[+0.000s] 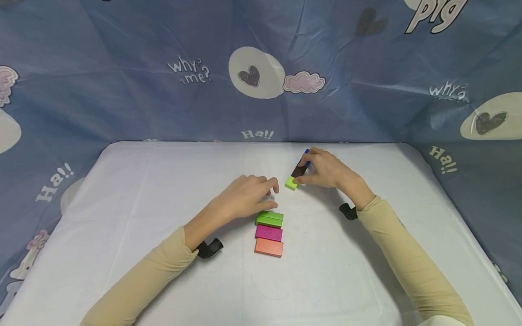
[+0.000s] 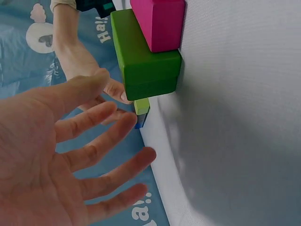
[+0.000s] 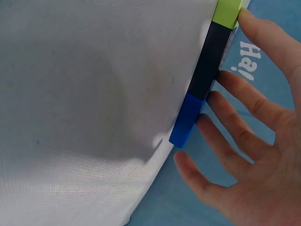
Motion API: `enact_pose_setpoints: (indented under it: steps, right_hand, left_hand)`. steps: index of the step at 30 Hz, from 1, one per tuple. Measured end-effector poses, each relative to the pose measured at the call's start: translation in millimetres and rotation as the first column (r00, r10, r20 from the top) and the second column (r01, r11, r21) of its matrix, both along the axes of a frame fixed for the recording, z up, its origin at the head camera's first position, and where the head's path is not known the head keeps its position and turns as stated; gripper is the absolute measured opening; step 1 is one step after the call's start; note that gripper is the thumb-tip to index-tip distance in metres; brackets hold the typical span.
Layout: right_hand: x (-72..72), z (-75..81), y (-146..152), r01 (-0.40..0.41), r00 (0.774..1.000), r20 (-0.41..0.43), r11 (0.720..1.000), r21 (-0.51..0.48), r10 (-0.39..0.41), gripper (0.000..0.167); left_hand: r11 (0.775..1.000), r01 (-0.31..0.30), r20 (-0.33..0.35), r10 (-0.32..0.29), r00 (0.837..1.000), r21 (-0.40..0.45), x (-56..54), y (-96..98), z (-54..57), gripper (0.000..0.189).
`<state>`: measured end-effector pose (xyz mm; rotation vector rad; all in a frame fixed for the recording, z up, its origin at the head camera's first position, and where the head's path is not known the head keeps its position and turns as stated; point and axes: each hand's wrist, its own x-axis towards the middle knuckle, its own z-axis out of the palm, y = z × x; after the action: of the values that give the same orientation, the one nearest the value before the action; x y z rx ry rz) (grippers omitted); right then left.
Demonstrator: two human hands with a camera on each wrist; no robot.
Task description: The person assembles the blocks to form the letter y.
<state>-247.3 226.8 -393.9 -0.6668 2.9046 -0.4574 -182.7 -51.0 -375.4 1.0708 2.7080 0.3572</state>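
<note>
My right hand point(image 1: 326, 170) touches a straight row of blocks at the far middle of the table. The row runs from a yellow-green block point(image 3: 228, 12) through a dark, nearly black section point(image 3: 210, 59) to a blue block point(image 3: 188, 117). In the right wrist view my thumb meets the yellow-green end, while fingertips lie along the dark and blue parts. My left hand point(image 1: 248, 194) hovers with spread fingers and holds nothing. Just below its thumb in the head view sit green blocks point(image 1: 269, 222), then a magenta block point(image 1: 269, 233) and an orange block point(image 1: 269, 247).
A white cloth point(image 1: 326, 280) covers the table, and a blue printed curtain point(image 1: 163, 104) rises behind it and at the sides. Black wrist mounts point(image 1: 210, 248) show beneath both forearms.
</note>
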Motion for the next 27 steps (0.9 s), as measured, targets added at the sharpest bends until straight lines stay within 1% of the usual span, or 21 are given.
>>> enact_pose_setpoints:
  steps: [5, 10, 19, 23, 27]
  right_hand:
    - [-0.7, 0.9, -0.1, 0.004, 1.000, 0.004, 1.000, 0.004, -0.004, 0.057]
    - [-1.4, 1.0, 0.9, 0.010, 1.000, 0.001, 1.000, 0.010, -0.010, 0.057]
    - [-0.9, 1.0, -0.1, 0.002, 1.000, 0.002, 1.000, 0.004, -0.002, 0.058]
    - [-0.2, 0.7, -0.5, 0.000, 1.000, 0.001, 1.000, 0.003, 0.000, 0.058]
    - [0.6, 0.2, -0.5, 0.002, 1.000, 0.002, 1.000, 0.000, -0.002, 0.059]
  left_hand:
    - [1.000, 0.009, 0.104, -0.012, 0.995, 0.025, 1.1, -4.2, 2.0, 0.035]
    - [0.999, 0.029, 0.168, -0.033, 0.985, 0.024, 0.6, -7.7, 3.2, 0.038]
    - [0.999, 0.035, 0.221, -0.040, 0.975, 0.024, -1.5, -9.6, 1.8, 0.039]
    - [0.999, 0.037, 0.223, -0.040, 0.974, 0.019, -3.1, -9.5, -1.1, 0.037]
    - [0.999, 0.036, 0.217, -0.040, 0.975, 0.022, -4.1, -9.1, -3.2, 0.032]
